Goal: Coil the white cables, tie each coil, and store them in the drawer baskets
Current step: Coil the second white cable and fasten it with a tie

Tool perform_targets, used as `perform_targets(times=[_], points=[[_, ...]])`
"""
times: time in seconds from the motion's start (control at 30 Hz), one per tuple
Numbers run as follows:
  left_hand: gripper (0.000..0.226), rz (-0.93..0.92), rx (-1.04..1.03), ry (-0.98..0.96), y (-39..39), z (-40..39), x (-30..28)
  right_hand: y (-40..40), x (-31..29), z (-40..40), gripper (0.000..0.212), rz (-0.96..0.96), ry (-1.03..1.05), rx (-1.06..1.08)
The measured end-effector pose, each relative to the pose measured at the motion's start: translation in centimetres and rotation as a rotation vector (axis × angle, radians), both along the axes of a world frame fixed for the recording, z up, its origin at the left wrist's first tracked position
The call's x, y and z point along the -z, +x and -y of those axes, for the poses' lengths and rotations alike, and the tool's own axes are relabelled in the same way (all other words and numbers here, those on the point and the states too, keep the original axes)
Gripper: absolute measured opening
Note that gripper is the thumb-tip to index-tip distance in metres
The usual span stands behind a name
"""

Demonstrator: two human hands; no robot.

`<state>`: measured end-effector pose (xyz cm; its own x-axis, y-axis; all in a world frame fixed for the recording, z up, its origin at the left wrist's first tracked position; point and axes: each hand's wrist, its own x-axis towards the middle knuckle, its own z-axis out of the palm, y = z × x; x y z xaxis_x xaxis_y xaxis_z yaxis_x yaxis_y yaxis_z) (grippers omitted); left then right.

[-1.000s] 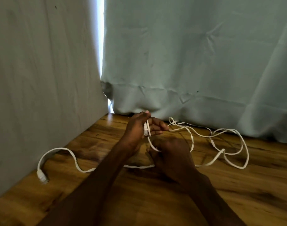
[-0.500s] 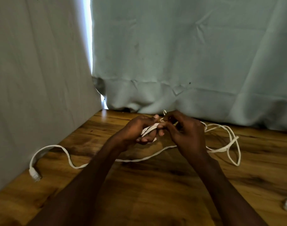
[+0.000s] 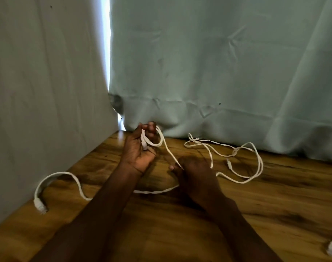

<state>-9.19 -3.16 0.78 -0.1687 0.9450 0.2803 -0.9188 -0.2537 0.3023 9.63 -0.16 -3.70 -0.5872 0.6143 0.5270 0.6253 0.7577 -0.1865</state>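
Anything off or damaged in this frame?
No damage visible. The white cable lies in loose crossing loops right of the right hand, which may snag; the left hand holds only a small coil.

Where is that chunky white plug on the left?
The white plug lies on the wooden floor at the picture's lower left, against the pale curtain, well left of the left hand.

floor point(image 3: 255, 205): glossy wood | curtain point(image 3: 218, 63): matt creased cloth | cable point(image 3: 255, 157): smooth
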Motion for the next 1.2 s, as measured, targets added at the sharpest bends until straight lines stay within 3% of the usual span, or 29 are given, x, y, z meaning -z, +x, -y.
perform_targets(times=[0.07,0.17,0.23,0.3,0.37,0.5,0.6,0.73,0.83,0.97,1.07,1.13,1.2], points=[[0.036,-0.206,-0.151,-0.050,0.4,-0.1,-0.1,-0.9,0.4,1.0,0.034,0.016,0.085,-0.070],[0.042,-0.764,-0.271,-0.124,2.4,-0.5,0.6,-1.6,0.4,2.2,0.028,0.008,0.195,-0.157],[0.043,-1.176,-0.511,-0.181,2.9,-0.7,1.7,-1.3,-0.5,2.2,0.021,-0.127,0.290,-0.161],[0.042,-1.439,-0.656,-0.162,3.2,-0.7,2.2,-0.4,-1.8,1.9,0.023,-0.235,0.264,-0.112],[0.044,-1.401,-0.493,-0.146,3.4,-0.3,2.0,0.7,-2.6,0.8,0.024,-0.333,0.164,-0.089],[0.035,-1.272,-0.083,-0.102,4.1,0.2,0.9,2.0,-3.1,-0.9,0.006,-0.738,-0.109,-0.167],[0.035,-1.085,0.162,-0.073,4.2,0.7,0.6,2.2,-2.9,-1.5,0.008,-0.844,-0.178,-0.174],[0.040,-0.826,0.316,-0.003,4.2,0.8,0.5,2.0,-2.0,-1.9,0.026,-0.719,-0.251,-0.121],[0.039,-0.691,0.322,0.005,4.0,0.2,0.6,1.4,-1.5,-1.6,0.027,-0.692,-0.150,-0.043],[0.038,-0.758,0.338,0.003,4.5,0.0,0.8,1.7,-1.6,-2.0,0.025,-0.799,-0.028,0.154],[0.036,-0.778,0.366,0.009,4.8,0.4,0.5,2.0,-1.6,-2.1,0.027,-0.767,-0.034,0.150],[0.033,-0.666,0.343,0.010,4.3,0.4,0.3,1.9,-1.4,-1.9,0.037,-0.675,-0.023,0.114],[0.032,-0.478,0.308,0.055,3.0,0.0,0.4,1.7,-1.1,-1.7,0.050,-0.437,0.009,0.137]])
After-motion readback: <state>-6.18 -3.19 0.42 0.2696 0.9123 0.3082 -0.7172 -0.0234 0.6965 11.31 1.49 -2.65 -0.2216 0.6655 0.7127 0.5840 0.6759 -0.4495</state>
